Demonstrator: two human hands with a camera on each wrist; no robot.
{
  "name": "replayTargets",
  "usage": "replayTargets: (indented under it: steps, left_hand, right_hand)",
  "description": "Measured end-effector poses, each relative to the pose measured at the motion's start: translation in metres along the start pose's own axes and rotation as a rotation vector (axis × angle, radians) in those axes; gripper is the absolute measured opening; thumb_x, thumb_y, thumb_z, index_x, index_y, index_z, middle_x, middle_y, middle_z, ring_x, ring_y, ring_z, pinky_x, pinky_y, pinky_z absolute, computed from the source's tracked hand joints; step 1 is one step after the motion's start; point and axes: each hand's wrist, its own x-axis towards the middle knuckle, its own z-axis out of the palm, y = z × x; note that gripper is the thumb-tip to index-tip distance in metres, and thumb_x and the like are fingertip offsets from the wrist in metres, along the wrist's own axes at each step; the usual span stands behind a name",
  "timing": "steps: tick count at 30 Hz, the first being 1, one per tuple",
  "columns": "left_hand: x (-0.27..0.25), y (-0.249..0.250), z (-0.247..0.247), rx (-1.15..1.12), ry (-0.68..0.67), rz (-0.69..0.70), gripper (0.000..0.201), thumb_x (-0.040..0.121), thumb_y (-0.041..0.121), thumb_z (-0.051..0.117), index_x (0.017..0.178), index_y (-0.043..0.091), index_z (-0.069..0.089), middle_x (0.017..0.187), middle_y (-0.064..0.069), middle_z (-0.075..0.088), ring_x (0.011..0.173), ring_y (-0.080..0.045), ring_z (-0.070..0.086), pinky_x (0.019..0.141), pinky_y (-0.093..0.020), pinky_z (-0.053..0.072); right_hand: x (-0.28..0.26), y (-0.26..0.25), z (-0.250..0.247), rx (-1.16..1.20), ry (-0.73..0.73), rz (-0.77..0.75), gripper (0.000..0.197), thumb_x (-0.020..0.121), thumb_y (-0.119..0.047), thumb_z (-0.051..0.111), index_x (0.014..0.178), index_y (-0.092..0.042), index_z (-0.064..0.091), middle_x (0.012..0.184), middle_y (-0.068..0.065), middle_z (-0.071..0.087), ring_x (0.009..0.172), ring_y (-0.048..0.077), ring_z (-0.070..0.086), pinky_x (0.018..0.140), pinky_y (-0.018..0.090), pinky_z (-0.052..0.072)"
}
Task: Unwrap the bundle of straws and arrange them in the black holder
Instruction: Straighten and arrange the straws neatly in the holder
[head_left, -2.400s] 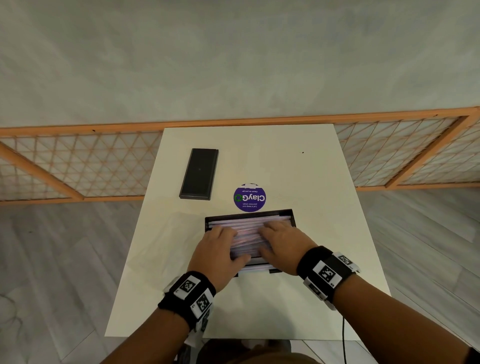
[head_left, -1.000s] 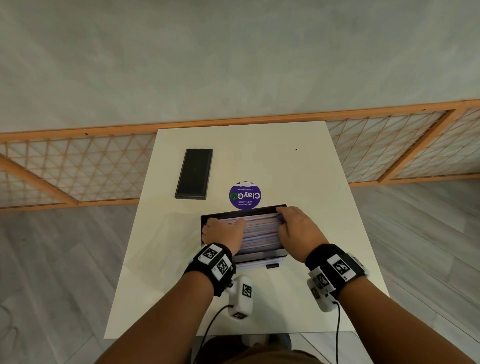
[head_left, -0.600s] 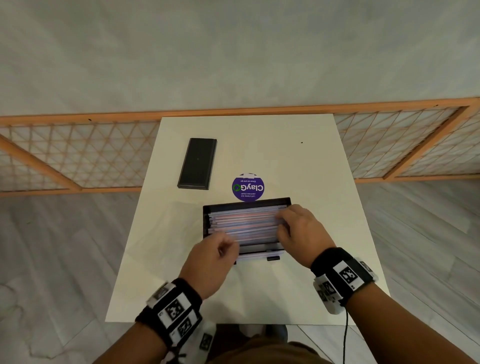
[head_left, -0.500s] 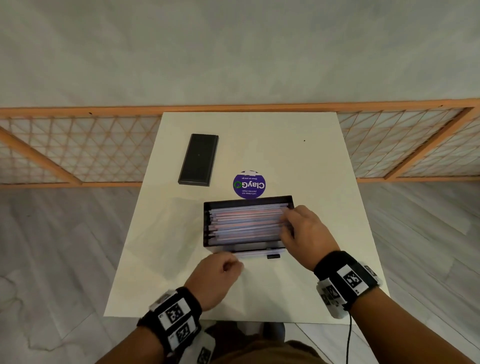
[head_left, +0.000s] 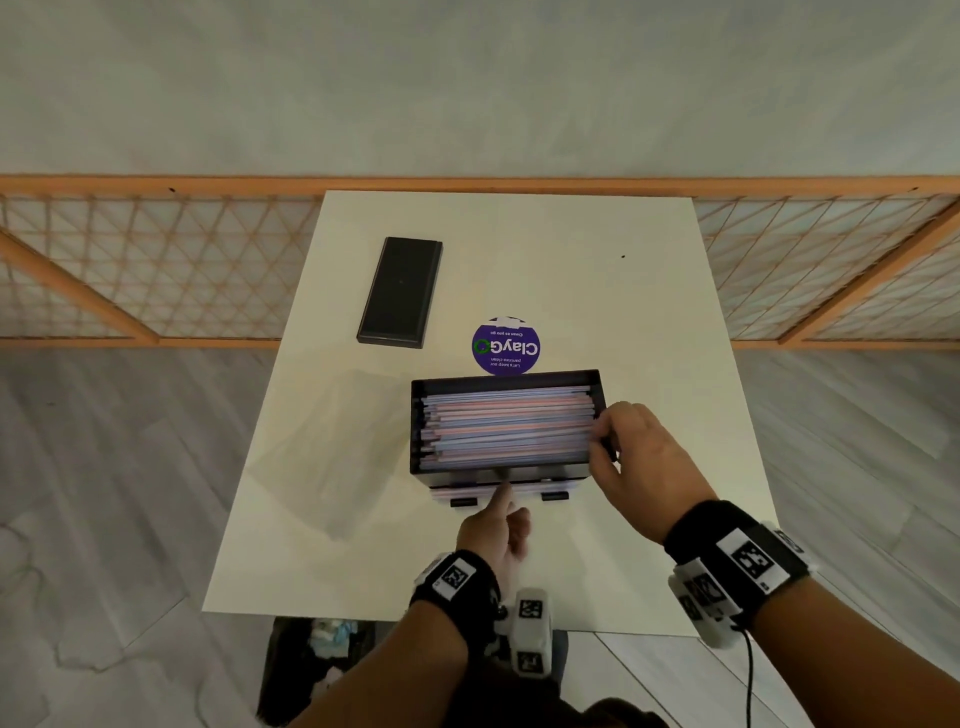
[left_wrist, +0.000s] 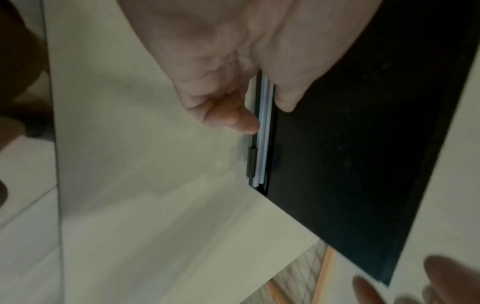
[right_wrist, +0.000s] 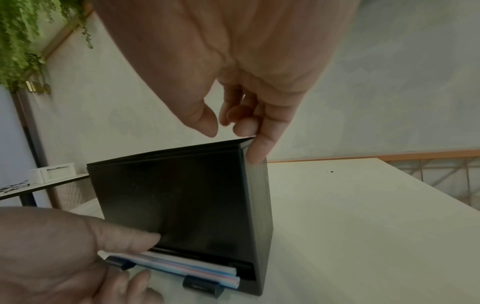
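I am steadying the black holder (head_left: 506, 423) at frame centre, my right hand (head_left: 631, 457) pinching its right rim, straws (head_left: 506, 428) lying inside. My left hand (head_left: 496, 530), forefinger extended, others curled, is nudging the dispensing slot's straws; gentle pushes should keep them level.

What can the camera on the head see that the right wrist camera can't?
Only the head view shows the pink and blue straws filling the open top, the round purple sticker and the flat black lid. Only the right wrist view shows green hanging leaves. Both show the black box holder, the white table and both hands.
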Motion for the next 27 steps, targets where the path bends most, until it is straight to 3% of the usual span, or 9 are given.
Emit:
replayTargets:
  steps: [3,6,9,13,17,19,22,24,27]
  left_hand:
    - [0.008,-0.001,0.001,-0.071,0.026,-0.006,0.049,0.100,0.031,0.063,0.132,-0.004,0.051,0.062,-0.006,0.056,0.045,-0.015,0.040,0.046,-0.027,0.031]
    - [0.015,0.002,0.003,-0.172,0.039,-0.032,0.014,0.100,0.021,0.064,0.102,0.008,0.066,0.064,-0.004,0.056,0.049,-0.013,0.042,0.047,-0.023,0.032]
    - [0.017,0.003,0.004,-0.200,0.012,-0.031,0.014,0.100,0.017,0.063,0.088,0.010,0.061,0.065,-0.002,0.056,0.053,-0.012,0.045,0.049,-0.022,0.033]
    - [0.004,-0.001,0.005,-0.180,-0.035,-0.055,0.008,0.100,0.014,0.062,0.093,0.009,0.064,0.066,-0.003,0.060,0.055,-0.012,0.051,0.049,-0.021,0.039]
    - [-0.034,-0.008,-0.002,-0.022,-0.141,-0.121,0.012,0.097,0.013,0.066,0.087,0.008,0.068,0.064,-0.006,0.062,0.049,-0.012,0.052,0.047,-0.022,0.039]
    - [-0.058,-0.007,-0.008,0.070,-0.199,-0.139,0.010,0.096,0.014,0.068,0.090,0.007,0.071,0.066,-0.006,0.062,0.051,-0.013,0.051,0.049,-0.023,0.039]
    - [-0.093,0.004,-0.017,0.247,-0.269,-0.080,0.014,0.091,0.018,0.074,0.101,0.007,0.071,0.071,-0.003,0.063,0.056,-0.009,0.051,0.053,-0.021,0.040]
    - [-0.111,0.015,-0.018,0.344,-0.322,0.015,0.018,0.091,0.019,0.075,0.103,0.006,0.072,0.071,-0.003,0.061,0.056,-0.009,0.048,0.054,-0.021,0.038]
    - [-0.125,0.035,-0.011,0.299,-0.377,0.153,0.015,0.093,0.018,0.072,0.100,0.004,0.072,0.071,-0.003,0.060,0.057,-0.009,0.045,0.056,-0.023,0.036]
  right_hand:
    - [0.000,0.004,-0.001,0.032,-0.017,0.101,0.024,0.095,-0.026,0.060,0.105,-0.023,0.039,0.079,-0.008,0.050,0.064,0.010,0.052,0.056,0.029,0.041]
    - [0.001,0.010,0.000,0.039,-0.044,0.161,0.029,0.097,-0.029,0.060,0.107,-0.022,0.034,0.066,-0.003,0.056,0.056,0.017,0.057,0.057,0.039,0.049]
    - [0.001,0.013,0.003,0.057,-0.081,0.170,0.024,0.099,-0.028,0.057,0.102,-0.022,0.035,0.063,0.000,0.060,0.057,0.022,0.059,0.057,0.041,0.049]
    - [0.003,0.017,0.002,0.089,-0.087,0.167,0.019,0.099,-0.021,0.056,0.094,-0.019,0.038,0.061,0.000,0.057,0.055,0.019,0.054,0.053,0.035,0.038]
    - [0.003,0.013,-0.005,0.091,-0.131,0.182,0.019,0.098,-0.022,0.056,0.092,-0.020,0.038,0.065,0.001,0.059,0.059,0.026,0.057,0.056,0.038,0.044]
    - [0.002,0.008,-0.012,0.058,-0.135,0.150,0.020,0.097,-0.028,0.057,0.091,-0.023,0.039,0.071,-0.003,0.058,0.064,0.025,0.057,0.059,0.040,0.047]
    - [-0.007,-0.011,-0.029,0.026,-0.083,-0.015,0.014,0.093,-0.040,0.057,0.096,-0.029,0.048,0.089,-0.011,0.053,0.075,0.011,0.055,0.067,0.034,0.051]
    - [-0.015,-0.028,-0.041,0.030,-0.122,-0.139,0.029,0.092,-0.049,0.054,0.113,-0.029,0.054,0.105,-0.011,0.053,0.086,0.009,0.058,0.076,0.031,0.052]
    - [-0.021,-0.048,-0.050,-0.098,-0.327,-0.257,0.057,0.091,-0.064,0.042,0.134,-0.027,0.048,0.122,-0.007,0.052,0.100,0.015,0.063,0.085,0.036,0.054]
